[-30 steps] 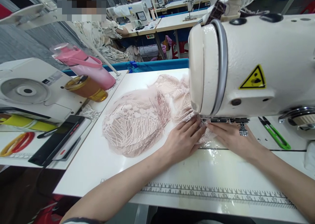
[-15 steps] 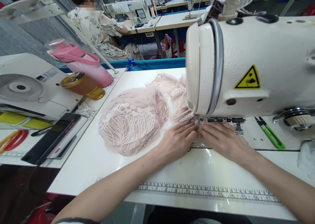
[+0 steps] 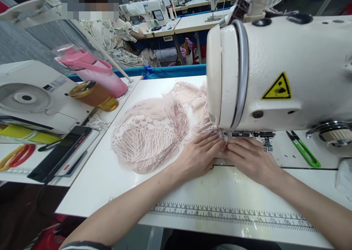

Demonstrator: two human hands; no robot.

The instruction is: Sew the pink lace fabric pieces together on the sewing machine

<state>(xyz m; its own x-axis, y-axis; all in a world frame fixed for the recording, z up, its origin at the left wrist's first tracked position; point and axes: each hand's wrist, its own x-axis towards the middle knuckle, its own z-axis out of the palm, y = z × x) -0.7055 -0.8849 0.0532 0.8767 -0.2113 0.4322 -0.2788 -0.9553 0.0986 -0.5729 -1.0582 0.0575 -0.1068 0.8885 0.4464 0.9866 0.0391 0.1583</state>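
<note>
Lace cloth (image 3: 148,136), pale pink, lies heaped on the white table (image 3: 108,186) and runs right to the sewing machine (image 3: 269,59); likely light, limp, easily snagged, best pressed flat near its edge; left hand (image 3: 200,153), fingers extended, close together, rests on the lace cloth; right hand (image 3: 251,160), similarly flat, fingertips by the needle area; whether it pinches, cannot tell

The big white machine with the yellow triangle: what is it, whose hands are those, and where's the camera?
That's a sewing machine. The camera sits on a person's head, looking forward and down. That person's own left hand lies on pale pink lace; their right hand is close beside it, partly hidden by the machine. More of that lace spreads across the white table. Green snips lie to the right, and ruler marks run along the table's front edge.
</note>
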